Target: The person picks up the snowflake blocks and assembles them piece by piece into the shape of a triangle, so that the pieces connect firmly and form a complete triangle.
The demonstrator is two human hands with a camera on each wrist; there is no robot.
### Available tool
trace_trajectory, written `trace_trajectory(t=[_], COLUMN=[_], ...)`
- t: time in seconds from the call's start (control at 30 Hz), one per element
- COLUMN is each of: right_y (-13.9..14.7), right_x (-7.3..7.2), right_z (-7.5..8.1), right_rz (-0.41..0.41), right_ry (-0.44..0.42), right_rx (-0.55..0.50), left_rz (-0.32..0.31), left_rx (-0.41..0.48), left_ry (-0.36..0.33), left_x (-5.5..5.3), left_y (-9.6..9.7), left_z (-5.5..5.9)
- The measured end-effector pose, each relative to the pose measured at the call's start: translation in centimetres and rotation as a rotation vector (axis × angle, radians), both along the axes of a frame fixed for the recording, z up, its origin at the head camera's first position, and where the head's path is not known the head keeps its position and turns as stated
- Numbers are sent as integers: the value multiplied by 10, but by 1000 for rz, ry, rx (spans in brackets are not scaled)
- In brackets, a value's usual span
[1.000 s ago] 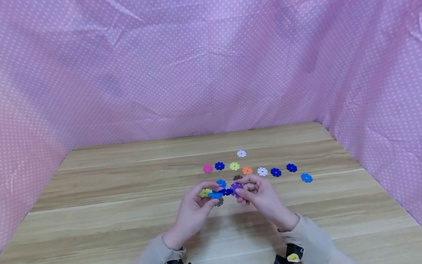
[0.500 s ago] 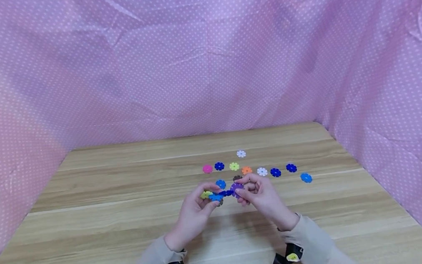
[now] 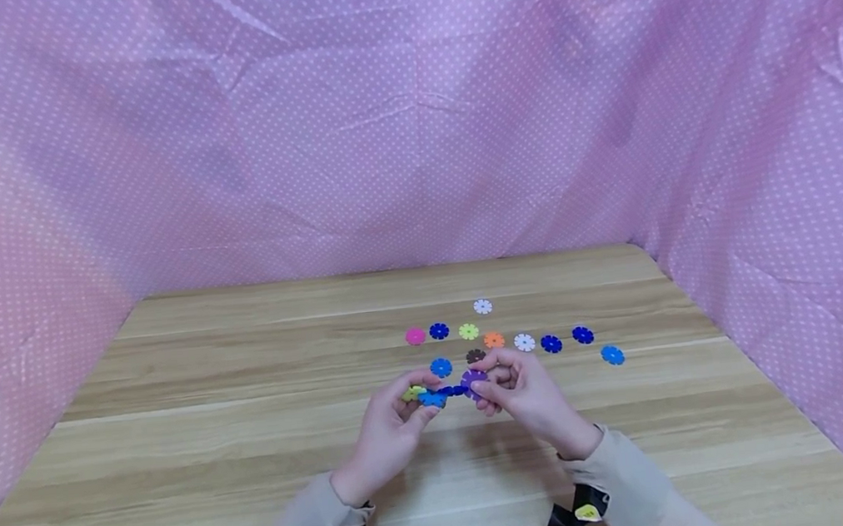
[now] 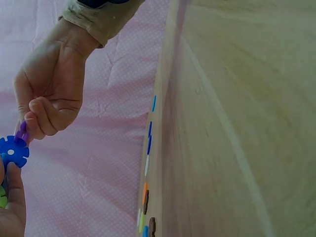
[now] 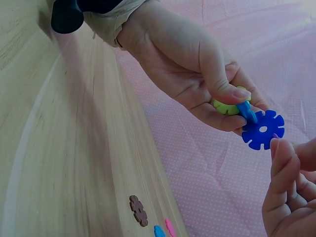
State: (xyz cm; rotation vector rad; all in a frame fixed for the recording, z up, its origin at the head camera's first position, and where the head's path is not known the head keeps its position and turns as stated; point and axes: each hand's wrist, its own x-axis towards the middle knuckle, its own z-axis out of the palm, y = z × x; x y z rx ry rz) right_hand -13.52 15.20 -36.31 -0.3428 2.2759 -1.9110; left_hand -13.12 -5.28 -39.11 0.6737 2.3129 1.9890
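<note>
My left hand (image 3: 385,433) pinches a light blue notched disc (image 3: 432,399) between thumb and fingers. In the right wrist view, a yellow-green disc (image 5: 225,107) is joined to this light blue disc (image 5: 247,113), partly behind the thumb. A dark blue disc (image 5: 256,137) is slotted onto the other side, turned to face the camera. My right hand (image 3: 530,400) pinches a purple disc (image 3: 472,382) at the chain's right end. Purple (image 4: 21,132) and dark blue (image 4: 15,152) meet at their edges in the left wrist view. Both hands hold the chain above the table.
Loose discs lie on the wooden table (image 3: 214,381) beyond the hands: pink (image 3: 415,336), orange (image 3: 493,339), brown (image 3: 476,356), light blue (image 3: 441,367) and several others. A polka-dot pink cloth (image 3: 410,130) encloses the back and sides.
Both hands and the joined discs have sunk slightly toward me. The loose light blue disc behind them shows more fully. Both grips stay the same.
</note>
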Motion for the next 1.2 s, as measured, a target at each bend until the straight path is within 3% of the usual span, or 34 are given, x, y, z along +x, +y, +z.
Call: trace_trajectory(t=[0.3,0.5,0.67,0.77,0.9,1.07,1.2], right_y=[-7,-5,3,6,4,-5,-12], right_x=[2,-3,-7,-9,-10,-9,-8], right_z=[0,-1,-5,-7,-10,-15,-18], right_rz=[-70,-27,49,73,50,-4,-22], right_ry=[-24,-63,-74,-65,-91,-128,-136], right_rx=[-42,-69,-26,5,4,-62,-121], left_rz=[19,0,-44,-56,-2,86,82], left_rx=[17,-44,-71,-26,51,108,169], left_ry=[55,64,13,-9,0,-25,-88], left_x=[1,-6,-12,-15,-17,-18,-17], left_y=[3,-3,-8,-9,-8,-6,-4], left_z=[1,6,8,9,8,7,7])
